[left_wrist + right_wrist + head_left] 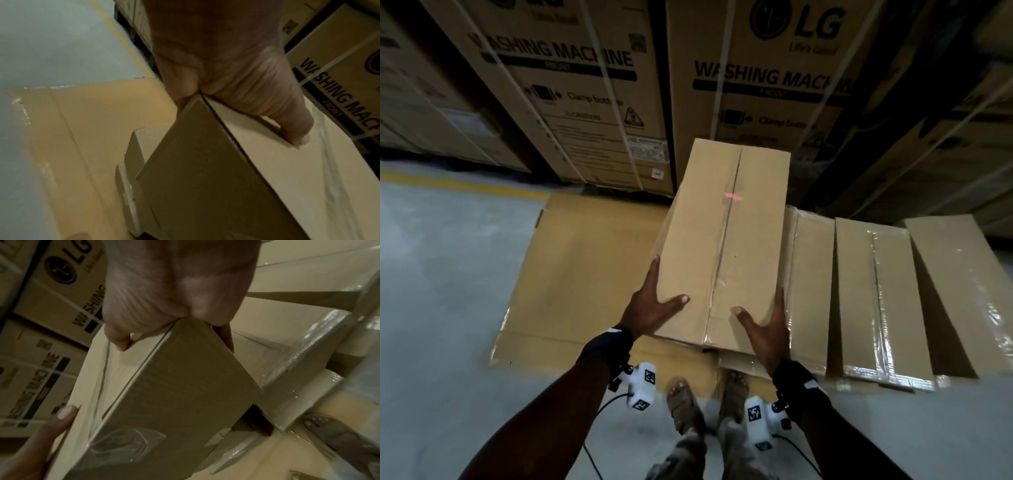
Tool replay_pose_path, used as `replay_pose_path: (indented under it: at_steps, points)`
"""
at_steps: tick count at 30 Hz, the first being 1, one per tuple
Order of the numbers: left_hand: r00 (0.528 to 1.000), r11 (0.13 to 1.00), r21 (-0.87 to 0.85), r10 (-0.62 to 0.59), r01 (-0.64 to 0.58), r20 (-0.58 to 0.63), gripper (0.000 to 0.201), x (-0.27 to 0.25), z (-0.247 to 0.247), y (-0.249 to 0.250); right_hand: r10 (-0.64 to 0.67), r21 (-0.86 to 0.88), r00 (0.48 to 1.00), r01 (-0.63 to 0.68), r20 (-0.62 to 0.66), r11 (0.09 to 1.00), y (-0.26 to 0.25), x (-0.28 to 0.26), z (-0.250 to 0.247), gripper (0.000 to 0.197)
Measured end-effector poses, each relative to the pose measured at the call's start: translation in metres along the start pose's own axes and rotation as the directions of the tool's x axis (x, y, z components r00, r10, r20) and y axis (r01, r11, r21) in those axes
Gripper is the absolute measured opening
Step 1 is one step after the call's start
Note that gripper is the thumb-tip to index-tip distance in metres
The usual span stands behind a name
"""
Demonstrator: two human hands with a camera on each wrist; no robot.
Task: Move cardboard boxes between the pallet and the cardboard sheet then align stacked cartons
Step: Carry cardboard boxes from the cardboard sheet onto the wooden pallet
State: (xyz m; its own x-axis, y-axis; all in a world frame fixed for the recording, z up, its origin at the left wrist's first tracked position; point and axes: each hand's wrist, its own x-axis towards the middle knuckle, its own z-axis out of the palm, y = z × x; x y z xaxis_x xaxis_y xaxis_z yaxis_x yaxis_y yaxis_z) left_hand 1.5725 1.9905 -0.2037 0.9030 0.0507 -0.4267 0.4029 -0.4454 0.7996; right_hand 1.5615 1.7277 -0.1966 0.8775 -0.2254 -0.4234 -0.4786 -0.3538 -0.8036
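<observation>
The head camera sits up high and looks forward and down. It sees both arms, the long box, the flat cardboard sheet on the floor, and the big washing machine cartons behind.

The left wrist camera is very close to the left hand. It looks along the palm at the near left corner of the box, with the sheet and floor off to its side.

The right wrist camera is just as close to the right hand. It looks at the near end of the box.

All three views share the box's near end and the printed cartons.
</observation>
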Motion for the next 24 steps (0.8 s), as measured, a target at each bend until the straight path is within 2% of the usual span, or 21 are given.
replay_pose_path:
  at_steps: [5,8,15,18,21,24]
  points:
    - [1.0,0.999,-0.032,0.021,-0.021,0.006,0.118,-0.01,0.004,0.004,0.021,0.006,0.999,-0.021,0.031,1.0,-0.004,-0.006,-0.012,0.109]
    - [0.999,0.998,-0.045,0.035,-0.036,-0.021,0.119,-0.03,0.005,0.009,-0.025,-0.007,0.997,0.025,0.075,1.0,-0.009,-0.015,-0.025,0.108]
    - [0.979,0.996,-0.066,0.05,-0.064,-0.198,0.122,-0.099,0.018,0.022,-0.141,-0.035,0.967,0.151,0.211,0.988,-0.019,-0.036,-0.058,0.11]
    - [0.956,0.996,-0.079,0.009,-0.033,-0.293,0.12,-0.133,0.027,0.032,-0.202,-0.028,0.93,0.221,0.307,0.975,-0.027,-0.04,-0.073,0.11]
    - [0.913,0.994,-0.107,-0.038,-0.006,-0.407,0.121,-0.166,0.043,0.042,-0.287,-0.006,0.861,0.32,0.42,0.948,-0.035,-0.044,-0.085,0.107]
    - [0.857,0.989,-0.14,-0.117,0.052,-0.502,0.122,-0.198,0.067,0.054,-0.314,0.009,0.789,0.364,0.528,0.931,-0.04,-0.044,-0.101,0.107]
